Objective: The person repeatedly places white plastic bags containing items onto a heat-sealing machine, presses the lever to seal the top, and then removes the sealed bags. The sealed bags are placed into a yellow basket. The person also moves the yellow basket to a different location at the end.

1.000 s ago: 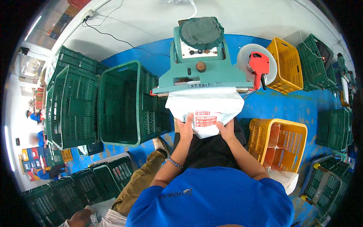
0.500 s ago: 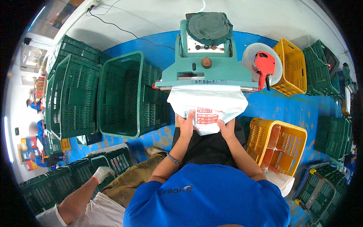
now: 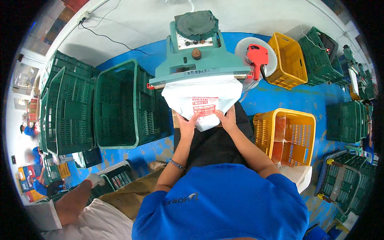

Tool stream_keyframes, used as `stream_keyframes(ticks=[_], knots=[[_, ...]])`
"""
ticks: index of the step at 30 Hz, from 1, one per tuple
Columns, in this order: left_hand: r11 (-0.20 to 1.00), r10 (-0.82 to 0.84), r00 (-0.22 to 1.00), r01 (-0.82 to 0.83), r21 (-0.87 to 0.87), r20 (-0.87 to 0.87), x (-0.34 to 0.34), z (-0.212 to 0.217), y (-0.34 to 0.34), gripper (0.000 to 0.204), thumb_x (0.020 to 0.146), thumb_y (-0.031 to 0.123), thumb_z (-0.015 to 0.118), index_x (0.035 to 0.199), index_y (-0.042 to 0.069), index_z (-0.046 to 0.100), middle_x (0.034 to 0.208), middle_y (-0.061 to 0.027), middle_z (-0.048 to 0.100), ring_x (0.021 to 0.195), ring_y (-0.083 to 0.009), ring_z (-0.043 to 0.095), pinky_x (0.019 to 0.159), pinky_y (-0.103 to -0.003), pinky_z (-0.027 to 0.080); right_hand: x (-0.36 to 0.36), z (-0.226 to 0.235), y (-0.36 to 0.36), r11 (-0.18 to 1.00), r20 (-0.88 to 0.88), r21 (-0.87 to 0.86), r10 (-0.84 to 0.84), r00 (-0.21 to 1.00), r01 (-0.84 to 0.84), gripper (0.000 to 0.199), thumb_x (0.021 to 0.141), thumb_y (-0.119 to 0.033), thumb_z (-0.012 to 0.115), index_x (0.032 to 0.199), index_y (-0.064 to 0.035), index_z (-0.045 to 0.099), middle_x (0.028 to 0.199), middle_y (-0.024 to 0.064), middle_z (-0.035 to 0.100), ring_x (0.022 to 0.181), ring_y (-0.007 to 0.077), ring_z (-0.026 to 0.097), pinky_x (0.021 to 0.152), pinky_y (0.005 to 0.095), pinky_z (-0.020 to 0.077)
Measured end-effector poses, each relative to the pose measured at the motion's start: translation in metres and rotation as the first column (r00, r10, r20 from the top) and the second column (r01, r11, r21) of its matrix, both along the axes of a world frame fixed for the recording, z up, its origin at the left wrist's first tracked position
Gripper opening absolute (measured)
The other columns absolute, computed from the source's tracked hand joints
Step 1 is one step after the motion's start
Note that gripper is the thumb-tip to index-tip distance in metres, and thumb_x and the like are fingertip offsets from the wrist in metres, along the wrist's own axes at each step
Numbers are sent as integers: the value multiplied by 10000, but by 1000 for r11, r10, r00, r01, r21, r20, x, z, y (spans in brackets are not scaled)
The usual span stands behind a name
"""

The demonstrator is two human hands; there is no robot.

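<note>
Through the head view I have the white bag (image 3: 206, 91) hanging from the front edge of the green machine (image 3: 196, 65), its lower end tapering over the lap. Left hand (image 3: 187, 125) and right hand (image 3: 229, 120) clamp its lower sides: thumbs on the front, other fingers mostly hidden behind. I judge the film thin, soft, rather slippery and easily creased; weight unclear, contents hidden. Best hold: both lower side edges, pinched lightly and evenly.
</note>
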State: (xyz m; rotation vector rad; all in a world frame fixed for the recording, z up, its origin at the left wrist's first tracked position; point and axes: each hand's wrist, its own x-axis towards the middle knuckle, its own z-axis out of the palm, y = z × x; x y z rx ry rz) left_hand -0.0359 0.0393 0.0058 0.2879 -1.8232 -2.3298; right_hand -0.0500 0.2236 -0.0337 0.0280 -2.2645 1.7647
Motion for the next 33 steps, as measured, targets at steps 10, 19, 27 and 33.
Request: stream_keyframes(ticks=[10,19,27,33], knots=[[997,19,995,-26,-70,-97,-3,-5,3,867,748,127,805,1372,-47,228,1281,-174,449,1169,-233,471,992,-342,399,4,18,20,979,-43,-190,70,997,-77,706,832,-316,679,1350,53,373,1266,180,464,1193,288,442,1032,395,330],[991,20,997,-29,-132,-71,-1,3,6,868,766,135,786,1389,-50,211,1295,-172,442,1164,-224,470,994,-339,392,-76,64,82,984,105,160,-99,990,81,498,856,-21,475,1339,-139,446,970,188,658,833,320,630,768,371,479],[998,-2,999,-1,-68,-44,-2,0,3,866,765,107,775,1401,-38,205,1306,-163,435,1198,-227,450,1014,-343,377,-136,48,87,771,362,-637,308,880,-8,325,786,-136,514,1074,-40,630,580,75,557,432,133,480,400,265,356],[994,-75,996,71,-86,-39,1,-2,-4,828,780,95,751,1399,-41,218,1296,-156,448,1194,-229,457,1018,-342,376,-55,85,65,725,228,-661,-48,973,191,412,904,-277,481,1266,-84,518,712,25,592,538,96,494,486,195,365]])
